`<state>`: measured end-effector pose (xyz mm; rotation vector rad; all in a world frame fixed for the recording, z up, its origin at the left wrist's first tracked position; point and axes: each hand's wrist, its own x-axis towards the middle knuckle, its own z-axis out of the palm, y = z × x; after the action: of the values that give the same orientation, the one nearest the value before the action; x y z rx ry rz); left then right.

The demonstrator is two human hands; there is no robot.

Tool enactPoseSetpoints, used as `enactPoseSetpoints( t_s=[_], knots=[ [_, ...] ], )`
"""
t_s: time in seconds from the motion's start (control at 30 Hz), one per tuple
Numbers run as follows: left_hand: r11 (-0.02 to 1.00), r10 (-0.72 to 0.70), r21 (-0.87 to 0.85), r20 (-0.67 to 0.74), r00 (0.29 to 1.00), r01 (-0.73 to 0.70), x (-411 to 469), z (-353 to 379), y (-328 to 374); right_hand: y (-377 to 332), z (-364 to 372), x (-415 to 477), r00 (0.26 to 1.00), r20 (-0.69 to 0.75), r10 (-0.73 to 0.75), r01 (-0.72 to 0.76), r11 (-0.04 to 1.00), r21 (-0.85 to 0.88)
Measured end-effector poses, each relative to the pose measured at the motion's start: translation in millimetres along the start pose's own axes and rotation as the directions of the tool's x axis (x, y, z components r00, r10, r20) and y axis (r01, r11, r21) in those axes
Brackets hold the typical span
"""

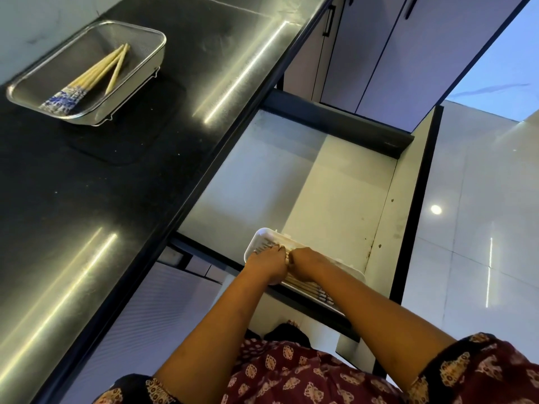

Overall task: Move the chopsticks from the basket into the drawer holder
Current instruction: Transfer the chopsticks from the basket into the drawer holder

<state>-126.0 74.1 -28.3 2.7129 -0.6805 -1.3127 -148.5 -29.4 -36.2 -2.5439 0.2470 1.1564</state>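
Left hand [267,262] and right hand [306,265], side by side, fingers curled onto chopsticks [309,287] lying in the white drawer holder [262,236] beneath them; remaining chopsticks [96,72] in the basket [151,45], far left of both hands on the bench [116,176].

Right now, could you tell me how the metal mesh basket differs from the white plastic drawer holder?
The metal mesh basket sits on the black counter, untouched; the white plastic drawer holder lies in the open drawer under both hands. The basket's chopsticks splay; the holder's lie parallel. Both are rectangular.
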Motion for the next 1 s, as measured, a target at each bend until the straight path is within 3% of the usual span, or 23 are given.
enactPoseSetpoints(
  t_s=[0.2, 0.3, 0.43, 0.6, 0.67, 0.83, 1.0],
  knots=[
    [0.967, -0.046, -0.254, -0.147, 0.988, 0.007, -20, -59, -10, -42, -56, -3, 0.997, 0.035, -0.066, 0.065, 0.998, 0.022],
    [0.913, -0.059, -0.402, -0.297, 0.953, -0.069, -40, -95, -29, -67, -86, 0, 0.992, -0.058, -0.112, 0.123, 0.961, 0.246],
    [0.766, -0.145, -0.599, -0.515, 0.845, -0.233, -67, -135, -70, -108, -124, -11, 0.955, -0.218, -0.201, 0.29, 0.784, 0.549],
    [0.538, -0.286, -0.679, -0.704, 0.65, -0.499, -102, -181, -143, -179, -173, -25, 0.876, -0.359, -0.321, 0.479, 0.658, 0.58],
    [0.462, -0.373, -0.691, -0.72, 0.585, -0.556, -117, -203, -175, -212, -192, -24, 0.851, -0.383, -0.358, 0.524, 0.625, 0.578],
    [0.451, -0.586, -0.698, -0.702, 0.405, -0.557, -138, -247, -254, -292, -229, -12, 0.815, -0.42, -0.399, 0.579, 0.553, 0.599],
    [0.512, -0.652, -0.735, -0.669, 0.356, -0.444, -131, -275, -311, -359, -249, 25, 0.81, -0.455, -0.37, 0.586, 0.532, 0.611]
  ],
)
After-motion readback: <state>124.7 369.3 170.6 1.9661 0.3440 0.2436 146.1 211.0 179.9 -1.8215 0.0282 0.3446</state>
